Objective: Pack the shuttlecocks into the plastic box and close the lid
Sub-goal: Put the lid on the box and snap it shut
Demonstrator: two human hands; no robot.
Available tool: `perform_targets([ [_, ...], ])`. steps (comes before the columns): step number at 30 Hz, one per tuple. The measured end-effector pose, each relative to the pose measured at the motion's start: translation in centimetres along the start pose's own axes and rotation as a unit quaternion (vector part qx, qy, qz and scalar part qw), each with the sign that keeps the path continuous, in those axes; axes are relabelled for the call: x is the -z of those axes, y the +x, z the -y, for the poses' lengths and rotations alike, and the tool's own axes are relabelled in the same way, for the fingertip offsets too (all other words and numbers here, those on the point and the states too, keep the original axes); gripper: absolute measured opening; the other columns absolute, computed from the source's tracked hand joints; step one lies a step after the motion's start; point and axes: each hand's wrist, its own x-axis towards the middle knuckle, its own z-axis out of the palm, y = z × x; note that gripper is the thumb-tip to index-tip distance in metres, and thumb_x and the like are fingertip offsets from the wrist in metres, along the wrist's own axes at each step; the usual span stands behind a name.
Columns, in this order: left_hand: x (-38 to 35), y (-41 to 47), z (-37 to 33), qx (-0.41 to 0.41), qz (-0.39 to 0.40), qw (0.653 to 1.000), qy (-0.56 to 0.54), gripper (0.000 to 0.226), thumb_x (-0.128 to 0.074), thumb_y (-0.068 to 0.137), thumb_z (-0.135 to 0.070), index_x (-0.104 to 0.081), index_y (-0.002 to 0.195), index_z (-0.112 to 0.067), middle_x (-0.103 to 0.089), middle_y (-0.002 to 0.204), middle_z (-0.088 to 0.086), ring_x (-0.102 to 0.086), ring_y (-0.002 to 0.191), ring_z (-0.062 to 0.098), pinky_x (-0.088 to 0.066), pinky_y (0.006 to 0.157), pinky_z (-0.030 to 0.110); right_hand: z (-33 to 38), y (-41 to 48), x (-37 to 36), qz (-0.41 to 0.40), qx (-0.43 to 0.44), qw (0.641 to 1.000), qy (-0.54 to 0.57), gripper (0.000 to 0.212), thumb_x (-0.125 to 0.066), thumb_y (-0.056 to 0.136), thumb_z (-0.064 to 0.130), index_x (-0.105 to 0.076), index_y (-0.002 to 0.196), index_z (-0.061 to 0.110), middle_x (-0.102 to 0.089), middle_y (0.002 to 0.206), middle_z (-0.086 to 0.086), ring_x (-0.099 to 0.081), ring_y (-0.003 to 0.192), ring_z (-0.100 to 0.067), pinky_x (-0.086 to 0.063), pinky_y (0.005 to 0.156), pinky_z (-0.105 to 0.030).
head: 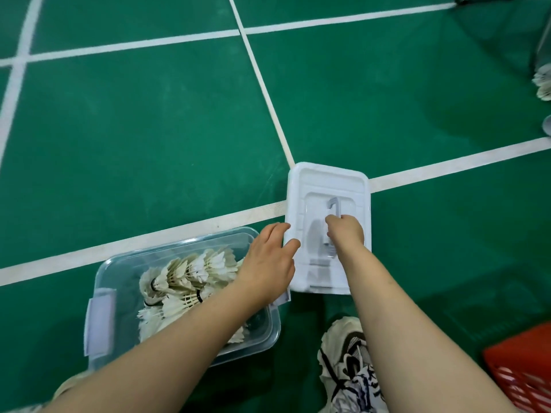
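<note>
Left hand, right hand grip one lid beside one box

You find no readable text, label, brand or number here: the lid, plastic box and green court floor carry none.
</note>
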Motion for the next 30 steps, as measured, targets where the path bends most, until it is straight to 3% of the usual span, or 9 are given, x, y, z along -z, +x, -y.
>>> perform_targets([
  [3,1.2,-1.1,-0.1,0.031,-0.029,0.999,-0.018,0.033,-0.047,0.090,-0.019,-0.052,0.122,-0.013,-0.033,0.145,0.011,-0.028,0.133,0.031,-0.030,0.106,0.042,2.5,-2.0,1.8,-0.060,0.090,0.993,-0.038,0.018,-0.036,0.093,0.020,-0.049,0.083,0.011,-0.044,0.066,0.001,-0.040,0.055,-0.016,-0.029,0.048,-0.026],
  [7,3.6,-2.6,0.2,0.008,-0.115,0.991,-0.067,0.025,-0.053,0.076,-0.014,-0.066,0.098,-0.009,-0.061,0.112,0.017,-0.062,0.095,0.036,-0.052,0.077,0.045,5.6,-5.5,3.3,-0.104,0.212,0.968,-0.082,0.036,-0.037,0.094,0.021,-0.035,0.058,0.018,-0.039,0.058,0.001,-0.036,0.053,-0.018,-0.024,0.046,-0.029],
  [9,5.0,-3.7,0.4,-0.006,-0.148,0.986,-0.075,0.028,-0.045,0.075,-0.017,-0.066,0.092,-0.011,-0.063,0.103,0.015,-0.064,0.084,0.031,-0.053,0.071,0.041,6.7,-7.6,3.3,-0.100,0.265,0.953,-0.105,0.038,-0.038,0.093,0.021,-0.035,0.055,0.019,-0.039,0.056,0.001,-0.034,0.052,-0.018,-0.023,0.046,-0.030],
  [12,6.9,-5.5,1.0,-0.018,-0.199,0.976,-0.089,0.026,-0.044,0.076,-0.015,-0.066,0.090,-0.012,-0.064,0.100,0.012,-0.062,0.083,0.028,-0.049,0.072,0.038,7.8,-10.2,2.5,-0.074,0.317,0.935,-0.143,0.037,-0.043,0.091,0.024,-0.038,0.054,0.018,-0.040,0.055,0.001,-0.037,0.054,-0.019,-0.024,0.047,-0.030],
  [17,9.0,-9.5,3.4,0.020,-0.287,0.953,-0.099,0.022,-0.046,0.077,-0.007,-0.068,0.084,-0.010,-0.064,0.091,0.010,-0.060,0.078,0.029,-0.047,0.065,0.038,8.4,-13.6,0.0,-0.019,0.378,0.900,-0.218,0.041,-0.050,0.089,0.035,-0.043,0.052,0.018,-0.043,0.055,-0.001,-0.043,0.064,-0.024,-0.025,0.047,-0.029],
  [21,9.3,-13.1,6.5,0.105,-0.305,0.943,-0.084,0.026,-0.043,0.078,-0.010,-0.067,0.084,-0.008,-0.063,0.091,0.010,-0.060,0.079,0.031,-0.048,0.071,0.039,8.1,-16.1,-3.0,0.036,0.412,0.875,-0.251,0.037,-0.054,0.088,0.039,-0.050,0.059,0.015,-0.046,0.057,-0.001,-0.044,0.062,-0.021,-0.027,0.050,-0.029],
  [28,8.1,-17.1,9.5,0.241,-0.263,0.930,-0.090,0.027,-0.043,0.076,-0.005,-0.067,0.088,-0.010,-0.063,0.093,0.007,-0.057,0.087,0.029,-0.037,0.073,0.034,7.1,-18.5,-7.8,0.125,0.438,0.843,-0.288,0.031,-0.055,0.088,0.041,-0.061,0.065,0.020,-0.053,0.062,0.003,-0.046,0.061,-0.017,-0.032,0.055,-0.030],
  [30,7.9,-17.7,9.9,0.263,-0.249,0.928,-0.089,0.029,-0.042,0.077,-0.009,-0.067,0.091,-0.010,-0.062,0.096,0.006,-0.056,0.090,0.030,-0.039,0.075,0.036,7.0,-19.0,-8.9,0.140,0.442,0.837,-0.291,0.036,-0.056,0.088,0.040,-0.053,0.057,0.024,-0.049,0.056,0.004,-0.043,0.056,-0.014,-0.030,0.053,-0.030],
])
